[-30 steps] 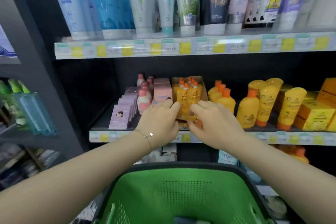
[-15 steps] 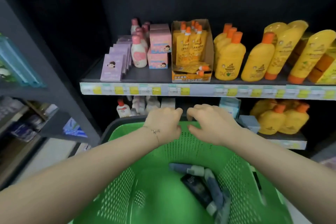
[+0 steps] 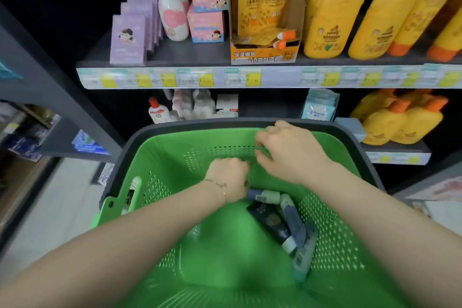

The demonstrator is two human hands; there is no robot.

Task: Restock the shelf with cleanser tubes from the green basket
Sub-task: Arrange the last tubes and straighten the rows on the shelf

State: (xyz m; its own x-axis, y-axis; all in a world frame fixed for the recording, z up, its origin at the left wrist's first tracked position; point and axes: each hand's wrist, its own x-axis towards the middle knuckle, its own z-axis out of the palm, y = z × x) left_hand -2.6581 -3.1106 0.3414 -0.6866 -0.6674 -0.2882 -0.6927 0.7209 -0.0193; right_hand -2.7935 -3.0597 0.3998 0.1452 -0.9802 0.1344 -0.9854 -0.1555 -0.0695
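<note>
The left hand (image 3: pixel 228 177) reaches down inside the green basket (image 3: pixel 162 157), its back to the camera and its fingers hidden beneath it. It sits right at the capped end of the nearest cleanser tube (image 3: pixel 262 196), but I cannot tell whether it grips the tube or only touches it. One thin bracelet (image 3: pixel 221 185) circles that wrist. The right hand (image 3: pixel 290 152) hangs just beside it, higher up against the basket's far wall, with fingers loosely curled and nothing held.

At least four tubes lie overlapping on the basket floor, toward its right side:
- the grey-blue one at the left hand
- a black tube (image 3: pixel 270 225)
- a second grey-blue tube (image 3: pixel 292 220)
- a paler tube (image 3: pixel 305 257) lowest in the heap

Beyond the basket, the shelf (image 3: pixel 275 77) carries these things:
- a row of purple boxes (image 3: pixel 127 40), about five
- several pink-capped bottles (image 3: pixel 172 17)
- two stacked pink boxes (image 3: pixel 207 7)
- one display carton (image 3: pixel 265 55) of yellow pouches
- at least four yellow bottles (image 3: pixel 332 20) with orange caps

The lower shelf holds three more yellow bottles (image 3: pixel 400 122) and one wipes pack (image 3: pixel 317 107).

Half a second ago both hands hovered side by side over the basket's far rim. Since then the left hand has dropped to the tubes and the right has sunk only slightly. The tubes lie as they did. The view has tilted further down.
</note>
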